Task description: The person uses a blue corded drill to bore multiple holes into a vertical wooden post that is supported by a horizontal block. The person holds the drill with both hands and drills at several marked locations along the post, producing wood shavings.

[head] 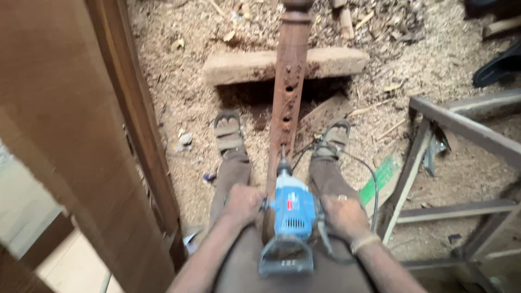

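Observation:
A blue power drill (292,211) points down and forward, its bit touching a long carved reddish wooden post (287,92) that runs between my legs. My left hand (242,203) grips the drill's left side handle. My right hand (343,216) grips the drill's right side, with a band on the wrist. The post has several drilled holes along its face and rests across a thick wooden block (255,65). My sandalled feet (228,130) stand on either side of the post.
Sawdust and wood chips (179,81) cover the floor. A large brown wooden panel (81,135) leans at the left. A metal frame (450,163) stands at the right. The drill's black cord (372,184) loops by my right leg, near a green strip (382,176).

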